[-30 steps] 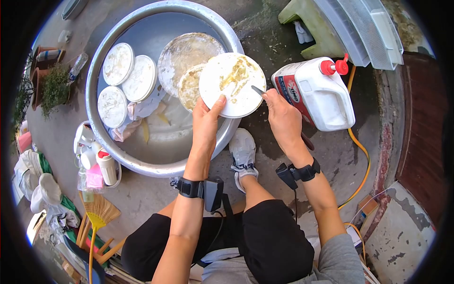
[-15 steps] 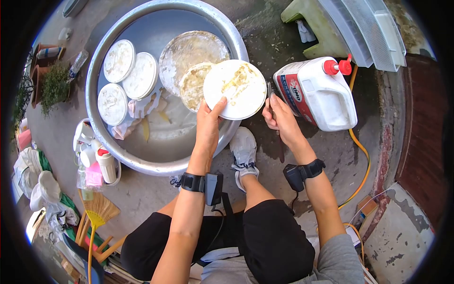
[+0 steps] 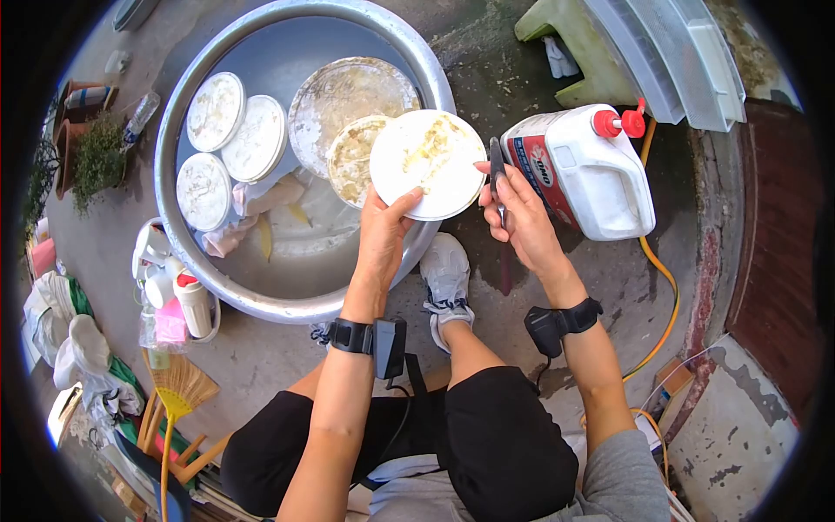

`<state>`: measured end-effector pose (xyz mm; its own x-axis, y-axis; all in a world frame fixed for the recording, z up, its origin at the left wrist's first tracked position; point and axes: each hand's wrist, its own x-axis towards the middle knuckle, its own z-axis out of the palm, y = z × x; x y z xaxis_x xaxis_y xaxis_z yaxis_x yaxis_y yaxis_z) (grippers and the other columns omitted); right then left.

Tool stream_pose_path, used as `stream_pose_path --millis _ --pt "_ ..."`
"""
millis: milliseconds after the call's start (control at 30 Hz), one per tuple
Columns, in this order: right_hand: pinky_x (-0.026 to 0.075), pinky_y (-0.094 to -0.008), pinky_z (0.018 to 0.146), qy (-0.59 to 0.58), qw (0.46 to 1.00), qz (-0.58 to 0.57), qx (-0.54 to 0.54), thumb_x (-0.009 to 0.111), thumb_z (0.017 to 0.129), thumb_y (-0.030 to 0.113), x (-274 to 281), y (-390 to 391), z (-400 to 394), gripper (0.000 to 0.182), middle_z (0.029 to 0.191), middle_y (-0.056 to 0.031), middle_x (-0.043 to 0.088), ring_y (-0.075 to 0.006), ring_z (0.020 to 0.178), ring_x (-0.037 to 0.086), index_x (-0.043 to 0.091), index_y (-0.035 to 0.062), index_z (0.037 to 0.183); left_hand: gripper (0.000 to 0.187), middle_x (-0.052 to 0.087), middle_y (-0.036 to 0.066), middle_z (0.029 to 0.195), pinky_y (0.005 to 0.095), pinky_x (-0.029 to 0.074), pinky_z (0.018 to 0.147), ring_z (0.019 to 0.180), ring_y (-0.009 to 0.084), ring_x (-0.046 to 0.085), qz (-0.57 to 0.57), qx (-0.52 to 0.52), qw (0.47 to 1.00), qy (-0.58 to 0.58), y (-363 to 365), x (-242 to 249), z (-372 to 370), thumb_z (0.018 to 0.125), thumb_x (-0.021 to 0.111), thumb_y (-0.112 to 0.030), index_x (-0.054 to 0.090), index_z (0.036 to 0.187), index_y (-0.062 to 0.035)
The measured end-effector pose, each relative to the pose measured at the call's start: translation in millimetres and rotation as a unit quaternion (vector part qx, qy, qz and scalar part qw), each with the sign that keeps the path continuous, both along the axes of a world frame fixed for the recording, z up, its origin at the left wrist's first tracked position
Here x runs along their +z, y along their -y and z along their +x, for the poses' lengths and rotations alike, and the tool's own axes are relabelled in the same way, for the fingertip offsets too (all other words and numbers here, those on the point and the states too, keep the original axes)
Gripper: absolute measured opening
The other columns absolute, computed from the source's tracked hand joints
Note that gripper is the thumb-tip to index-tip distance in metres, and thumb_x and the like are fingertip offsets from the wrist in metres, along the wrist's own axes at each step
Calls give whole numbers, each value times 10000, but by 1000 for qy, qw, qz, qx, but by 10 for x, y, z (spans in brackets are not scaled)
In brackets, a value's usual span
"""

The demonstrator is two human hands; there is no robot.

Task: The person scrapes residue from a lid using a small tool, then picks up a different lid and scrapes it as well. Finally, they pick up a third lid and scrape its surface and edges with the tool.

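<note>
The knife (image 3: 497, 170) has left the face of the white lid (image 3: 427, 163), where its tip lay a second ago, and now stands upright just beside the rim. The right hand (image 3: 526, 217) has turned more palm-up; the lid has barely shifted.

The lid, its face smeared yellow-brown, is at the fingertips of the left hand (image 3: 381, 230), which is clamped on its lower edge, thumb on top. The right fingers are closed loosely around the knife, the index tip near the lid's rim; whether it touches cannot be told.

Just beyond the left fingers, a smaller stained disc (image 3: 350, 163) is partly covered by the lid, with a large stained disc (image 3: 339, 97) farther off. Well to the left of those fingers are several round white covers (image 3: 216, 111), inside the metal basin (image 3: 296, 310) of water. Right of the right fingers, and near them, stands a white jug (image 3: 596, 183) with a red cap. Below the left fingertips is a grey shoe (image 3: 446, 271).
</note>
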<state>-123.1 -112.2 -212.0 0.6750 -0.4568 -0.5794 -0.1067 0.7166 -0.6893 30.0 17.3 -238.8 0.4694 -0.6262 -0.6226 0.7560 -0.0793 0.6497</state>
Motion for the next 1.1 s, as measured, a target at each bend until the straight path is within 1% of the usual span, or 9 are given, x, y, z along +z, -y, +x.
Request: stream_pose_path --millis 67,200,433,533,600,733,833,900,1100 --pt "417 -224 579 -158 949 -255 96 425 1031 298 -98 -37 -49 372 793 -32 574 -89 613 501 556 107 1322 455 607 95 1214 316 491 936 1090 162 596 15 2 1000 8 -2 -14 -39 879 652 -90 470 1289 -10" --pt "463 -289 656 -209 878 -424 74 518 994 255 -130 -122 -45 275 879 -74 607 -145 703 567 645 130 1203 472 589 103 1232 325 502 922 1089 168 598 20 24 999 39 -16 -153 -153 888 644 -87 440 1309 -24" --pt "463 -288 680 -188 897 -399 -32 633 918 186 -333 -146 25 210 872 -70 601 -173 776 594 625 31 1059 448 579 131 1201 299 481 914 1064 166 579 14 20 993 117 -44 -370 -183 870 641 -29 426 1260 23" --pt "451 -272 653 -243 826 -508 -2 619 931 179 -329 -118 18 226 902 -63 625 -122 710 549 597 8 1078 444 581 135 1194 302 476 913 1058 168 578 22 16 991 133 -42 -373 -196 866 644 -30 428 1249 30" --pt "457 -353 662 -273 803 -530 18 597 932 193 -302 -140 18 186 956 -92 623 -232 807 609 601 56 1058 443 582 137 1192 304 475 914 1057 171 579 27 15 991 132 -29 -355 -195 863 645 -31 430 1245 31" --pt "434 -383 632 -258 806 -533 16 558 950 202 -289 -166 26 151 924 -77 624 -267 800 610 599 73 1019 438 583 144 1191 303 474 916 1058 174 579 36 10 990 139 -23 -344 -189 863 647 -35 431 1237 39" --pt "417 -398 622 -281 759 -586 37 519 973 241 -318 -143 30 181 832 -79 636 -302 767 618 569 72 931 439 584 149 1188 302 474 917 1058 176 579 45 3 988 149 -22 -350 -185 862 649 -38 430 1234 45" --pt "426 -433 594 -375 705 -581 156 493 984 295 -300 -128 12 266 761 -108 637 -339 690 612 525 68 849 441 585 151 1186 301 474 917 1059 176 579 56 -1 987 154 -32 -349 -173 862 650 -40 430 1233 48" --pt "441 -452 484 -324 676 -637 181 476 987 328 -312 -279 8 314 695 -121 629 -348 593 610 499 76 801 445 585 151 1190 301 473 915 1060 181 581 59 -16 987 149 -20 -347 -151 862 652 -47 430 1235 52"
